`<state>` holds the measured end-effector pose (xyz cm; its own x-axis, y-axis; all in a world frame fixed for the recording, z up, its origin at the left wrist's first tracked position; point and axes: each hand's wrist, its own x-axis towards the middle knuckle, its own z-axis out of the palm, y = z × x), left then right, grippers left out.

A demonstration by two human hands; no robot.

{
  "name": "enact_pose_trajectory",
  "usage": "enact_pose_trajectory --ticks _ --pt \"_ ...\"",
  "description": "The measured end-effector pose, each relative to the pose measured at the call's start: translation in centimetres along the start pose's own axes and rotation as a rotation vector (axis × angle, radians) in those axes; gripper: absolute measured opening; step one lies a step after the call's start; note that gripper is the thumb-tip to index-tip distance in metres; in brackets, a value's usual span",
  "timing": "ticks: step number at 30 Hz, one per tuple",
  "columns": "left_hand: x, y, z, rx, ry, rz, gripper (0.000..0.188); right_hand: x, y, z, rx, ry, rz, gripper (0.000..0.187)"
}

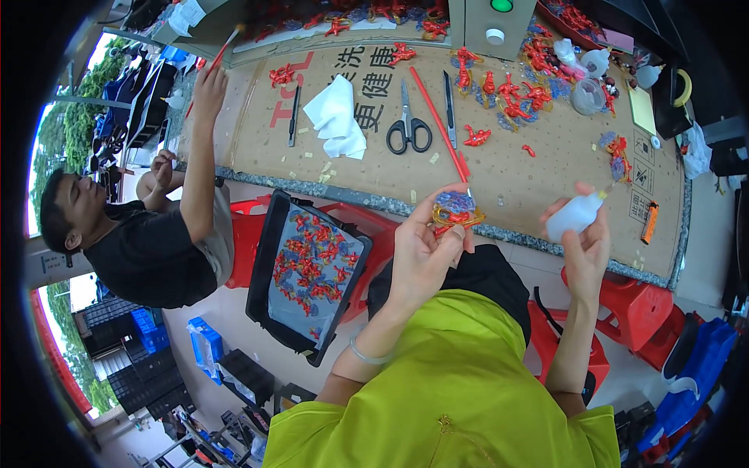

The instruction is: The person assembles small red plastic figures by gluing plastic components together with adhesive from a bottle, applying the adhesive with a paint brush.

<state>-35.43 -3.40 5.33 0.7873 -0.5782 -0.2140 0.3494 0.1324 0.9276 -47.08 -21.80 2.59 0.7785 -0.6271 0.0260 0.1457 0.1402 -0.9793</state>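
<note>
Between the thumb and fingers of my left hand (pixel 427 253) is a small toy figure (pixel 456 209) in red, clear blue and yellow plastic, held just off the table's front edge. My right hand (pixel 583 242) is wrapped round a white squeeze bottle (pixel 576 217) with a thin yellowish nozzle tip, pointing up and to the right. A gap separates bottle and figure. On the cardboard beyond lie black-handled scissors (pixel 409 129), a long red stick (pixel 437 121), a dark craft knife (pixel 450 109) and a crumpled white cloth (pixel 335 117).
A black tray (pixel 265 308) of similar figures sits on red stools at left. A co-worker (pixel 148 226) beyond it raises a thin red brush. More red figures (pixel 515 97), a clear cup (pixel 588 97) and an orange cutter (pixel 650 224) lie on the table's right side.
</note>
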Motion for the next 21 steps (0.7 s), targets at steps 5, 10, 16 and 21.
enact_pose_trajectory --ticks 5,10,16,21 --pt "0.2 -0.1 -0.2 0.017 0.008 0.064 0.041 -1.6 -0.4 1.9 0.221 -0.142 0.174 0.050" --pt "0.1 0.1 -0.8 0.221 0.035 0.140 0.042 -1.3 -0.4 2.4 0.453 -0.176 0.280 0.039" --pt "-0.2 0.2 -0.9 0.241 0.023 0.150 0.043 -1.3 -1.0 4.4 0.318 0.112 0.259 0.030" --pt "-0.3 0.4 -1.2 0.257 0.035 0.170 0.043 -1.3 -1.3 4.4 0.013 0.037 0.092 0.027"
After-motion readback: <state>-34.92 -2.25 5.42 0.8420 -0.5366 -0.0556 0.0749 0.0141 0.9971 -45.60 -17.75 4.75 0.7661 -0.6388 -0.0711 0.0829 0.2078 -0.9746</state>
